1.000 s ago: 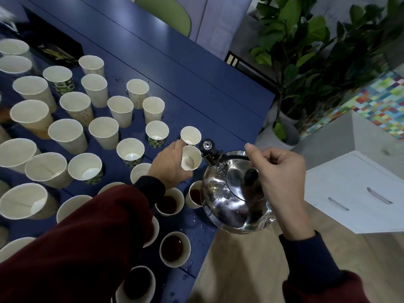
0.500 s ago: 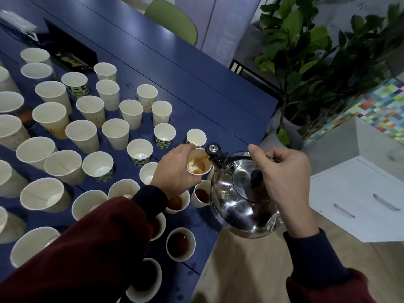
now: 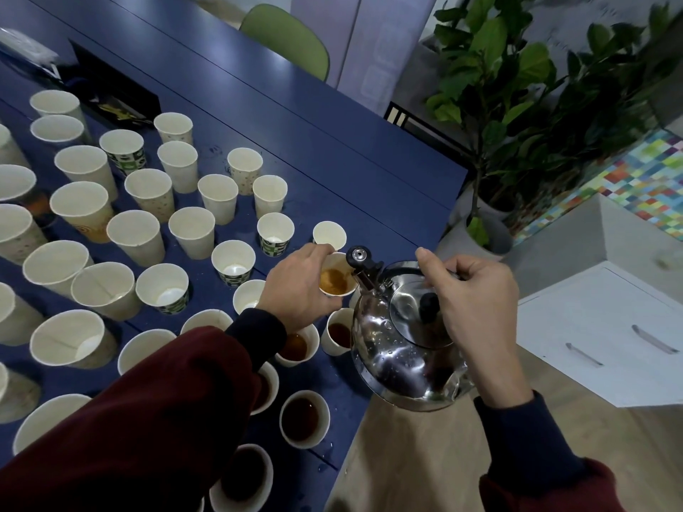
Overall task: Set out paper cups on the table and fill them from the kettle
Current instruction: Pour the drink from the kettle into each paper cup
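— Since a second ago, the small paper cup (image 3: 334, 280) got some orange-brown drink in it. It was white and dry inside before.
— Who holds it?
— The left hand (image 3: 295, 286) has its fingers curled round it, up above the blue counter (image 3: 332, 160), near the edge.
— And the kettle?
— The kettle (image 3: 399, 356) is round, shiny metal, like a mirror, with water drops on it. The right hand (image 3: 476, 301) grips the thin handle on top, over the lid's black knob (image 3: 428, 306). It hangs in the air, tipped, with its spout (image 3: 364, 279) right at the cup's rim.
— What else is on the counter?
— Lots of paper cups standing up. The tall white cups (image 3: 192, 230) are further back and to the left. Some short cups with green squares (image 3: 275, 234) stand near the hands. The close cups (image 3: 303, 419) by the edge are full of dark brown drink. Little wet drops sit on the smooth counter beside them.
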